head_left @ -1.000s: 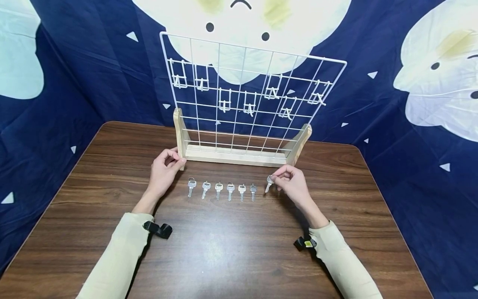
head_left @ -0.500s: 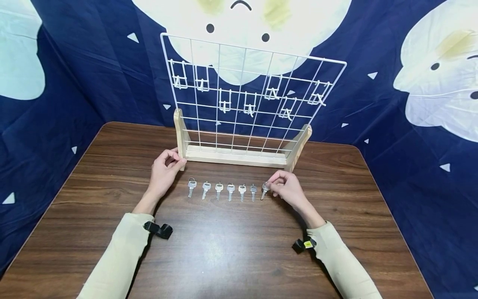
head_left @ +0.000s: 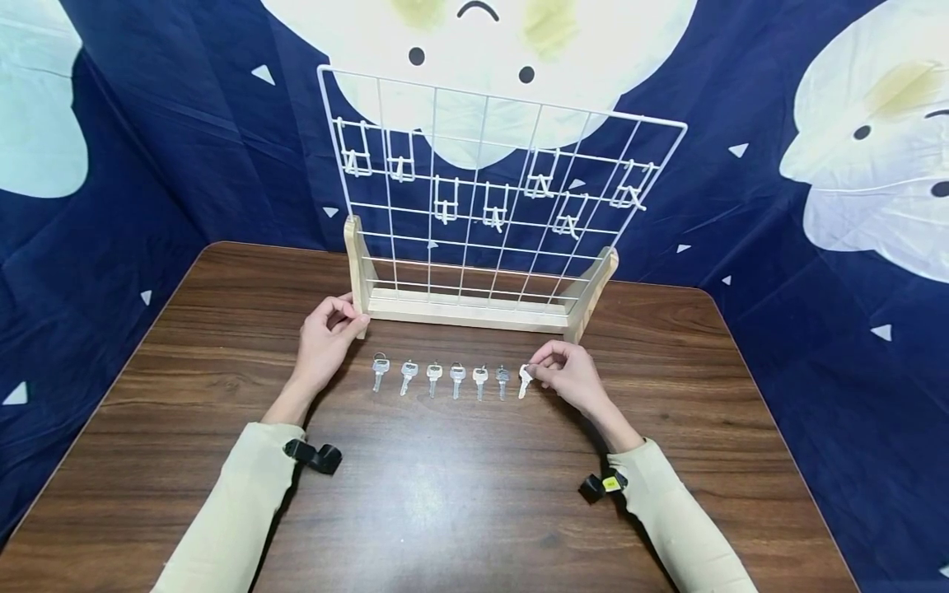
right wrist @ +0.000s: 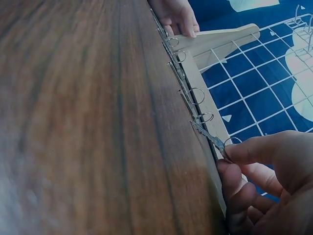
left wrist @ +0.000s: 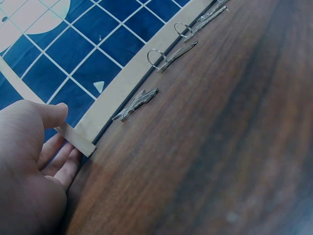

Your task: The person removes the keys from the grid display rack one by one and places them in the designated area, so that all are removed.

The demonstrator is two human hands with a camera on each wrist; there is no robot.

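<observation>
At the right end of a row of silver keys, my right hand point(head_left: 574, 375) pinches one key point(head_left: 525, 380) by its head between thumb and fingertips. In the right wrist view that key point(right wrist: 211, 136) has a thin ring on it and tilts at the tabletop. My left hand point(head_left: 323, 342) grips the left wooden foot point(head_left: 359, 284) of a white wire grid rack point(head_left: 460, 247); the left wrist view shows the thumb on one side of the foot point(left wrist: 78, 139), fingers on the other. Several keys point(head_left: 457, 379) lie side by side between the hands, rings toward the rack.
Several white wire hooks point(head_left: 495, 207) hang on the grid at differing heights. A pale wooden base bar point(head_left: 467, 313) runs between the rack's feet, behind the keys. The brown wooden table point(head_left: 445, 494) meets a dark blue patterned cloth point(head_left: 245, 148) at the back and sides.
My right hand has moved left and slightly toward me with the key, bringing it down beside the end of the row. My left hand stays on the rack's foot.
</observation>
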